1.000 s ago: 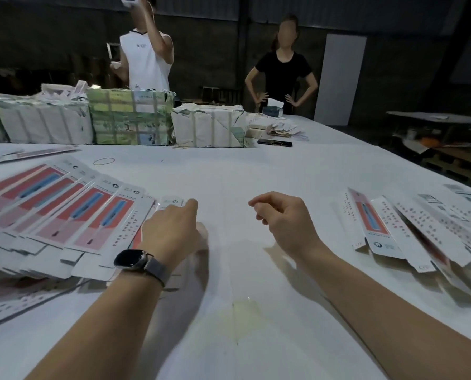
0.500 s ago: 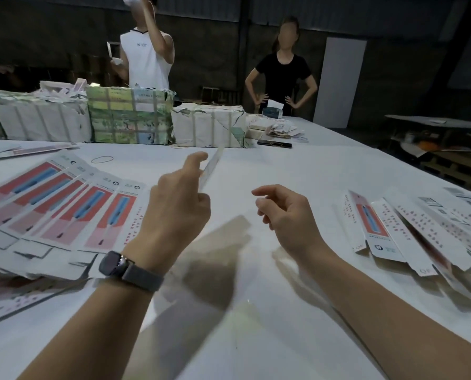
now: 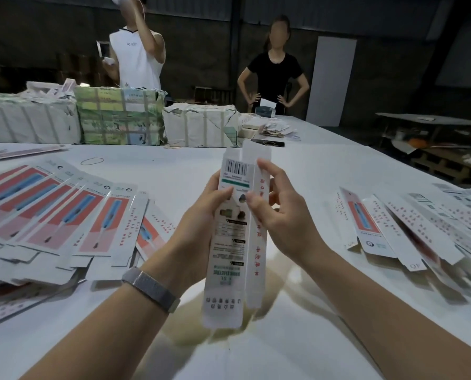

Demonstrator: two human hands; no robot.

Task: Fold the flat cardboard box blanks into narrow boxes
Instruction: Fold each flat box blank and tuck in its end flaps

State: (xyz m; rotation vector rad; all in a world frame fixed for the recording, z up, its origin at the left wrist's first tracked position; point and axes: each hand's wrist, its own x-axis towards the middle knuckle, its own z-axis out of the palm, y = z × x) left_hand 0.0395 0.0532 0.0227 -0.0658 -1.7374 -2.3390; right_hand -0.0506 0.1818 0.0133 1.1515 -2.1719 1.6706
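Observation:
A long white box blank (image 3: 230, 259) with a barcode and printed text stands nearly upright above the white table (image 3: 311, 182), held in both hands. My left hand (image 3: 198, 229) grips its left edge, thumb across the printed face. My right hand (image 3: 278, 212) pinches the right panel, which is bent back along a crease. A fanned stack of flat red-and-blue blanks (image 3: 56, 215) lies to the left. A pile of folded narrow boxes (image 3: 409, 226) lies to the right.
Wrapped bundles (image 3: 119, 119) line the table's far side, with a phone (image 3: 268, 143) and loose papers beside them. A rubber band (image 3: 92, 161) lies on the table. Two people (image 3: 275, 69) stand behind the far edge. A low bench (image 3: 434, 124) stands at the right.
My left hand lifted one blank off the left stack and brought it to the middle. My right hand rose from the table and took hold of its right panel.

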